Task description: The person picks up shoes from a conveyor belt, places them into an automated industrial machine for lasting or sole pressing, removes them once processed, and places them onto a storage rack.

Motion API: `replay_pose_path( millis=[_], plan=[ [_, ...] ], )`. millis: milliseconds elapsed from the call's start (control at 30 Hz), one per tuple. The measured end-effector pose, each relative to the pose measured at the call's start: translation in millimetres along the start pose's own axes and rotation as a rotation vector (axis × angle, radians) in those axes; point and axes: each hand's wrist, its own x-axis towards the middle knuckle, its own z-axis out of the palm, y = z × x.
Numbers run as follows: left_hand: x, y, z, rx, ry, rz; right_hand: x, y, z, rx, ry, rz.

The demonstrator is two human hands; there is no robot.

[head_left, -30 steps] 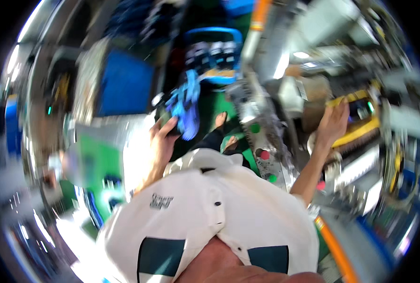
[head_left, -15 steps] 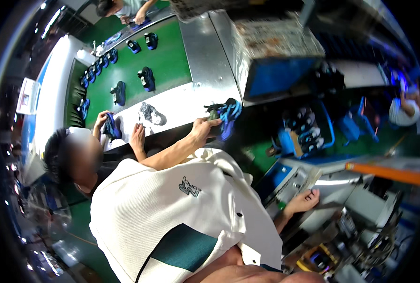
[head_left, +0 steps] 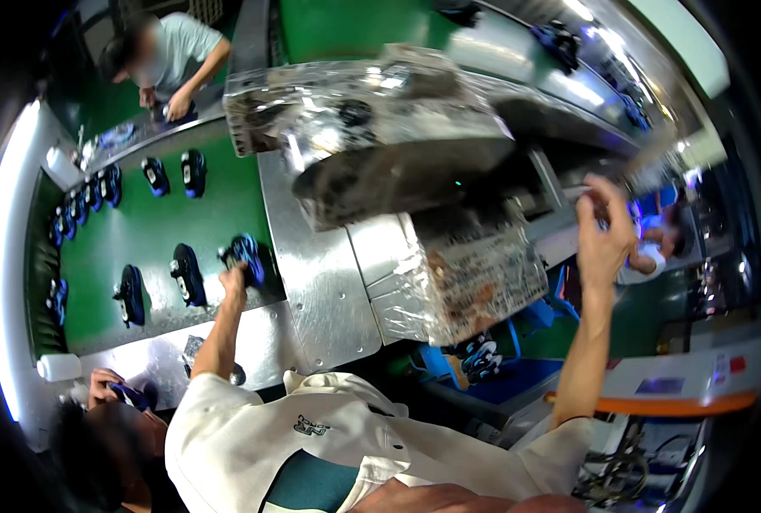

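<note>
My left hand (head_left: 233,284) is closed on a blue and black sports shoe (head_left: 247,253), at the near right corner of the green conveyor belt (head_left: 167,231). On the belt to its left lie a dark shoe (head_left: 189,275) and another dark shoe (head_left: 130,295). Raised at the right, my right hand (head_left: 609,224) has its fingers loosely bent and apart, with nothing visible in them. It is nearest to the dark mouth of a machine covered in crumpled, stained film (head_left: 397,111). Some motion blur softens that hand.
More shoes (head_left: 111,184) line the belt's far left side. A co-worker (head_left: 171,64) handles a shoe across the belt; another person (head_left: 111,445) holds one at near left. A metal plate (head_left: 320,282) borders the belt. A blue rack of shoes (head_left: 478,359) stands below the machine.
My left hand has carried the shoe from the metal ledge to the green belt. My right hand has risen from low on the right toward the machine. The view has shifted rightward.
</note>
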Motion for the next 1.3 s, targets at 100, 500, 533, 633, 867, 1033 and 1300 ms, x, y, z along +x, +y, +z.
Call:
replay_pose_path(
  millis=[100,500,533,633,867,1033,1300],
  plan=[
    [93.3,32.1,9.6,0.103,0.034,0.088,99.8,-5.2,72.2,-0.353,-0.107,-0.538],
    [256.5,103.8,58.5,0.79,0.134,0.888,290.6,10.9,288.7,-0.557,-0.312,-0.951],
    [238.1,93.6,63.7,0.749,0.101,0.868,288.5,17.6,295.5,-0.58,-0.301,-0.947],
    [159.3,67.8,75.7,0.638,-0.127,0.834,284.6,13.2,281.4,-0.572,-0.299,-0.905],
    [-118.2,18.8,41.6,0.449,-0.588,0.066,228.9,-55.4,198.0,-0.216,-0.151,-0.5],
    [-264.7,56.7,80.3,0.06,-1.445,-0.416,188.1,-44.2,42.9,0.146,0.146,0.061],
    [-452.1,110.7,209.4,-0.441,-2.126,-0.989,-62.6,-2.4,-141.9,0.782,0.097,0.428]
  ],
)
